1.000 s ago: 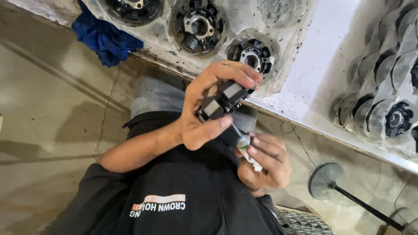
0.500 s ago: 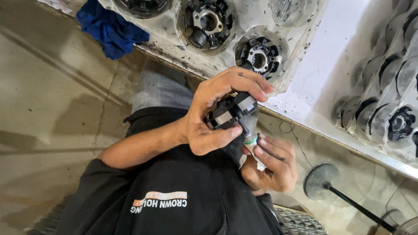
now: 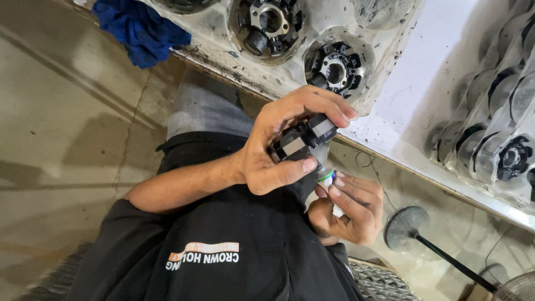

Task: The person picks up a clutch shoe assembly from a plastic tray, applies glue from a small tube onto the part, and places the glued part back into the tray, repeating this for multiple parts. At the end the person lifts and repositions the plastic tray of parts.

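Head view – left hand [image 3: 278, 147] grips black motor part [image 3: 298, 139]; right hand [image 3: 348, 209] pinches wires [image 3: 327, 177].

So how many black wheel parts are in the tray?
2 parts: one at the top middle, one just above the left hand. A third may be cut off near the blue rag.

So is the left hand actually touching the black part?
Touching. Head view: the left hand grips the black part, thumb beneath it, fingers curled over its top.
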